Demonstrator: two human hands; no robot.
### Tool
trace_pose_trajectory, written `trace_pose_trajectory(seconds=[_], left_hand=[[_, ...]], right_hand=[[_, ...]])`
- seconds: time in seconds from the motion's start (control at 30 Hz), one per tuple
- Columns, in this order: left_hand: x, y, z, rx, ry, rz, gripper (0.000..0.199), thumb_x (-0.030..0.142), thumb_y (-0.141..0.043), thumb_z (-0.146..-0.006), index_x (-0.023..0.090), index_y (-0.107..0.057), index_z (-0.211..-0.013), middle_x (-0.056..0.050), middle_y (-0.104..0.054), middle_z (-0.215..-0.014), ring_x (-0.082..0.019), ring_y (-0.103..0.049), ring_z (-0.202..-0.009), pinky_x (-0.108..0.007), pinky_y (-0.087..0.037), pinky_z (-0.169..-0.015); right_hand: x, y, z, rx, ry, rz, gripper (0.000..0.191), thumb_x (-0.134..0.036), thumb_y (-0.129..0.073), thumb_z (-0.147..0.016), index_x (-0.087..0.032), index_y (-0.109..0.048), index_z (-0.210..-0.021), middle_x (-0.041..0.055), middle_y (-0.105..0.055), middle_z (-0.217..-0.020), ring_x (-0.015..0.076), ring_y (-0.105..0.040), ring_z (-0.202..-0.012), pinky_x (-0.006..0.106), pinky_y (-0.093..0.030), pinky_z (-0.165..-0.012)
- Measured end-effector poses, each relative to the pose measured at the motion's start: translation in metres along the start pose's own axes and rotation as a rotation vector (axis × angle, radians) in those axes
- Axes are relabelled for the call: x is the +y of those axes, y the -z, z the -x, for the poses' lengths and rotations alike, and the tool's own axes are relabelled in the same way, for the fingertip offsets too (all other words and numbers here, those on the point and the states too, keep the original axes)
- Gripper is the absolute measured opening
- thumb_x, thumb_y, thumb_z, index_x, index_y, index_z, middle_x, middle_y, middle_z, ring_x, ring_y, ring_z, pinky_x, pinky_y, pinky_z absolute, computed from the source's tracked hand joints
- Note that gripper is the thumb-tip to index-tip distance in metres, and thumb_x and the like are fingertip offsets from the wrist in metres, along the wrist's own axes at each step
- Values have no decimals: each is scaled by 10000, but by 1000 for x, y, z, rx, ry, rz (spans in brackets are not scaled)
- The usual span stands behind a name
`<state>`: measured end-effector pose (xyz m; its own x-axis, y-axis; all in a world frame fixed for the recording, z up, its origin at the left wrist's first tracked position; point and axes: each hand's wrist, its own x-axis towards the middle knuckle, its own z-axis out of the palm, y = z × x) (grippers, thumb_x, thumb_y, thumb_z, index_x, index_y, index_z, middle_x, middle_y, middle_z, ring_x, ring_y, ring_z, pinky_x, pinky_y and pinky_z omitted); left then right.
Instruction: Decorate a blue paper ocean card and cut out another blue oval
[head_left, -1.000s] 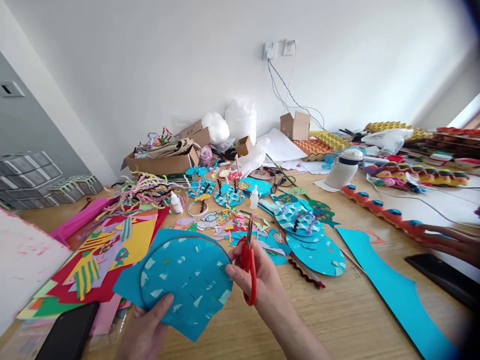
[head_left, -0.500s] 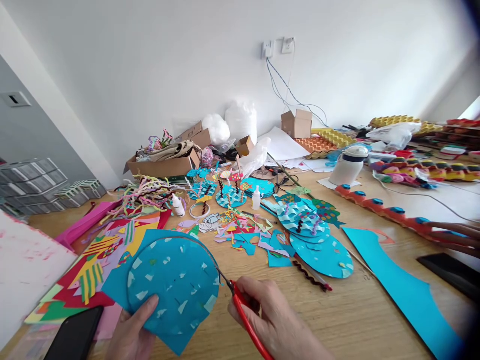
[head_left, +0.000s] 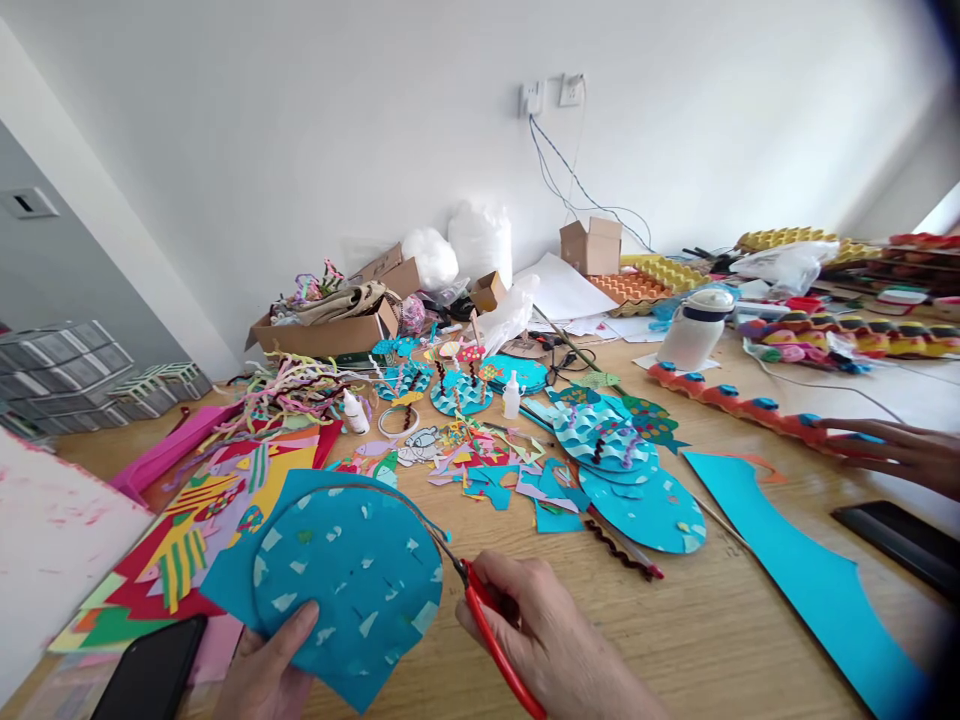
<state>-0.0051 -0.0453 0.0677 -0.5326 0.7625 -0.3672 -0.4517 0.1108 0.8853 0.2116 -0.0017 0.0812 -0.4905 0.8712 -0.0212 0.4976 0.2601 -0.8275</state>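
Disc (head_left: 345, 580) trimming: scissors (head_left: 480, 610) at right rim.
Left hand (head_left: 266, 670) pinches disc; right hand (head_left: 540, 640) grips scissors. Slack paper could swing, letting blades cut inside the outline.

Red scissors (head_left: 491, 625) in right hand (head_left: 551, 645) at blue disc (head_left: 345, 580) edge.

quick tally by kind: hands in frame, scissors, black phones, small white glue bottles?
Hands: 3, the left hand on the blue paper disc, the right hand holding the red scissors, and another person's hand at the right edge
Scissors: 1
Black phones: 2
Glue bottles: 2
Total: 8
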Motion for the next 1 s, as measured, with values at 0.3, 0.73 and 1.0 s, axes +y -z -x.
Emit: trace_pose_trajectory(seconds=[0.3,0.73,1.0], left_hand=[[-9,8,-3,-50,93,80,817,67,-783,-465,345,-494,-1178,39,-722,-917,-262,-657,-891,-355,-560,-763],[-12,14,-6,-33,87,11,715,133,-812,-436,255,-578,-1100,-8,-731,-892,-299,-652,-892,-381,-550,-774],[-19,23,-12,-85,65,75,731,107,-828,-390,265,-597,-1065,1,-733,-885,-282,-665,-853,-353,-563,-736]], right_hand=[[-6,2,1,17,36,18,246,-332,-410,-828,-191,-384,-627,-43,-430,-566,80,-344,-507,200,-228,-466],[-5,2,2,-11,46,81,240,-323,-432,-818,-192,-381,-623,-52,-419,-550,72,-310,-492,196,-205,-456],[-13,7,7,-36,32,94,220,-317,-432,-822,-195,-409,-641,-53,-431,-557,73,-333,-494,199,-200,-453]])
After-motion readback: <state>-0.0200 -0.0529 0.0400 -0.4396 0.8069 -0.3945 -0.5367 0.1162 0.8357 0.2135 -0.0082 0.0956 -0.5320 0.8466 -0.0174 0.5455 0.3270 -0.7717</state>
